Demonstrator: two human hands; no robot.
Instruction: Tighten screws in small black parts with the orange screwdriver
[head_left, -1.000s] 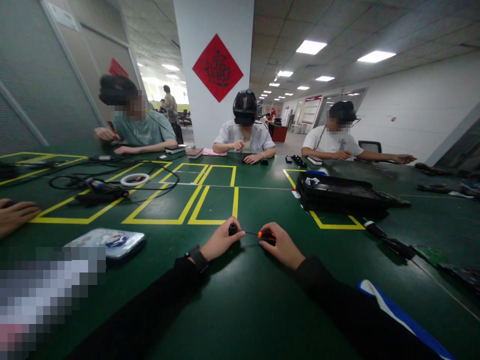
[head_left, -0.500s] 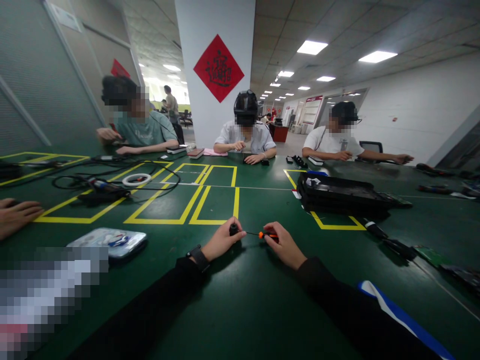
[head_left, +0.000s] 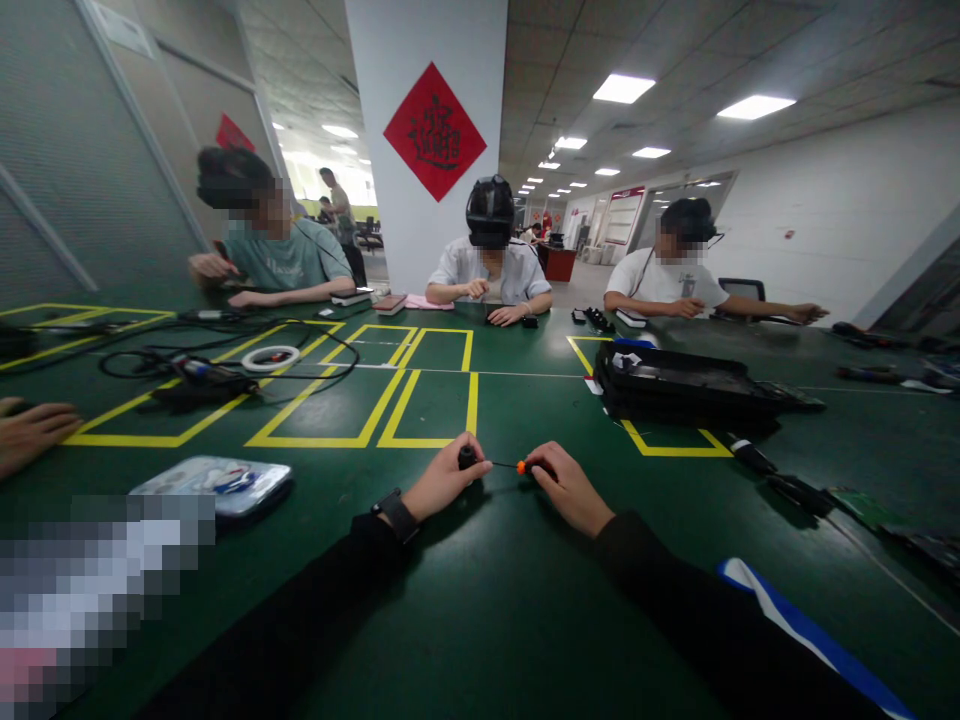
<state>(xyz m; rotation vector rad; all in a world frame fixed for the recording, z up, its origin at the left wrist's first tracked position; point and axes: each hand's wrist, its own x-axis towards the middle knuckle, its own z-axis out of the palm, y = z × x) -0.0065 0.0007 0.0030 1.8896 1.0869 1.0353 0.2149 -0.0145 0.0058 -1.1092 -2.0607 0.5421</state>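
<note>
While the left hand (head_left: 442,482) pinches a small black part (head_left: 466,457), apparently to steady it, the right hand (head_left: 568,488) grips an orange-collared screwdriver (head_left: 521,467) opposite, its thin shaft (head_left: 505,464) spanning between both hands, presumably for control.

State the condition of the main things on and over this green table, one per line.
Small black cylindrical part: held in the left hand.
Screwdriver with orange-and-black handle: held in the right hand, shaft toward the left hand.
Black wristband: strapped on.
White round ring: lying flat.
Black rectangular tray: right way up, open-topped.
Clear flat plastic case: lying flat; open or shut unclear.
</note>
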